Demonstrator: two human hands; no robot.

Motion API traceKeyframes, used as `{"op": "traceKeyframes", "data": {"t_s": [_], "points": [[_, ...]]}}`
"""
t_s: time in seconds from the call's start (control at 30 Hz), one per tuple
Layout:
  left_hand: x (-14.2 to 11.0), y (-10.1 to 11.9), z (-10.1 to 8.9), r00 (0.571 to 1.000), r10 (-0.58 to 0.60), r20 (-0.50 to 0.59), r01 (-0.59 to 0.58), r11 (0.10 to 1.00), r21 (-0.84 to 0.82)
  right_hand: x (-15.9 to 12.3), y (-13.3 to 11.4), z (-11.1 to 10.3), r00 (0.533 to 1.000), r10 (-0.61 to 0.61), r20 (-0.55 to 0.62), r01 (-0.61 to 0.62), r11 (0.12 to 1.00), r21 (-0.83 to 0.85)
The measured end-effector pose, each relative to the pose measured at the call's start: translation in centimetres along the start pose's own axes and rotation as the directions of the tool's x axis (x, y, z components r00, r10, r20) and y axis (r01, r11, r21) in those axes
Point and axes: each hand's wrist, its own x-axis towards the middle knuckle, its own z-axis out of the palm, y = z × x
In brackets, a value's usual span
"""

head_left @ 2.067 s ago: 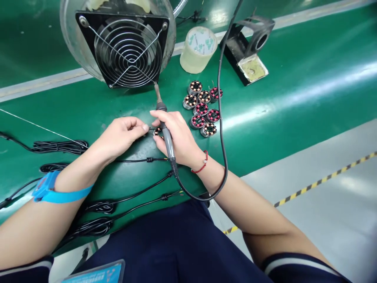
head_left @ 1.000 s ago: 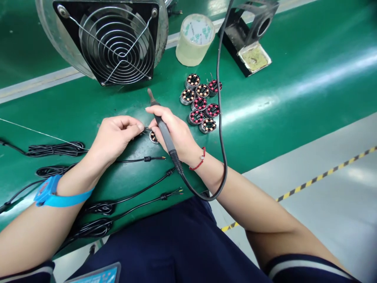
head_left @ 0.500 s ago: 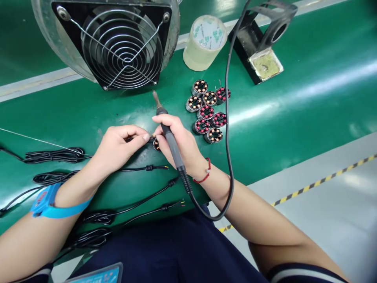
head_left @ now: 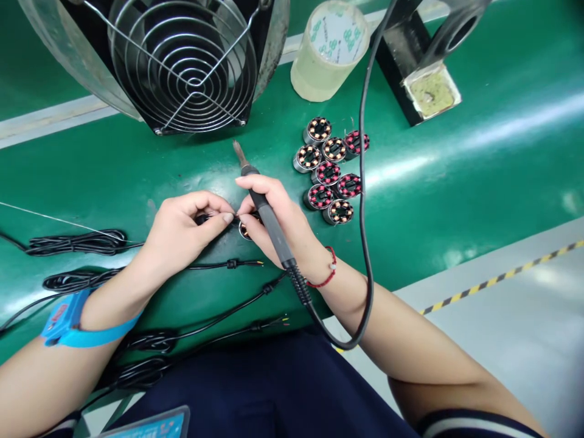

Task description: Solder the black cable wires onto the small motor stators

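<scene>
My right hand (head_left: 283, 222) is closed around a grey soldering iron (head_left: 274, 231), its bare tip pointing up and away toward the fan. Thumb and forefinger of that hand also pinch near the fingertips of my left hand (head_left: 191, 228). Between the left thumb and forefinger is the end of a thin dark cable (head_left: 203, 218), its fine wires too small to make out clearly. Just below the meeting fingertips a small motor stator (head_left: 244, 229) with copper windings sits on the green bench, partly hidden by my right fingers.
Several stators (head_left: 327, 173) with copper or red windings stand in a cluster at right. Behind are a fan (head_left: 196, 82), a tape roll (head_left: 323, 73) and an iron stand with sponge (head_left: 431, 91). Coiled black cables (head_left: 77, 242) lie at left. The iron's cord (head_left: 362, 182) loops over my right forearm.
The view has shifted and drawn closer. My right hand has tilted the iron, its tip now farther from the fan's corner, while both hands' fingertips have come together by the stator.
</scene>
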Motion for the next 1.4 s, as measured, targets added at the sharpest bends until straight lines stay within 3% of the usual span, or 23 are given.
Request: {"op": "traceKeyframes", "data": {"t_s": [0.3,0.47,0.63,0.97,1.17,1.27,1.4], "points": [[-0.2,0.3,0.3,0.999,-0.024,-0.036,0.025,0.999,0.021,0.1,0.0,-0.8,0.998,-0.054,-0.035,0.052,0.997,-0.058],[0.2,0.6,-0.4,0.999,0.013,0.033,-0.015,0.999,0.047,-0.4,-0.1,-1.0,0.992,-0.116,-0.053,0.109,0.988,-0.113],[0.4,0.9,-1.2,0.993,-0.025,0.116,0.012,0.994,0.113,-0.9,-0.5,-0.5,0.982,-0.183,-0.057,0.165,0.959,-0.231],[0.3,0.4,-1.1,0.983,-0.105,0.150,0.125,0.984,-0.129,-0.6,-0.7,0.8,0.971,-0.226,-0.082,0.184,0.918,-0.351],[-0.1,0.4,-0.9,0.978,-0.035,0.205,0.026,0.999,0.046,-0.1,-0.7,1.3,0.979,-0.167,-0.120,0.129,0.954,-0.270],[-0.1,-0.1,-0.9,0.993,0.046,0.108,-0.060,0.990,0.127,0.1,-0.9,1.3,0.985,-0.094,-0.142,0.070,0.984,-0.166],[0.9,-1.4,-2.1,0.980,0.063,-0.189,-0.031,0.985,0.167,-0.1,-0.9,0.6,0.966,-0.075,-0.248,0.055,0.995,-0.086]]}}
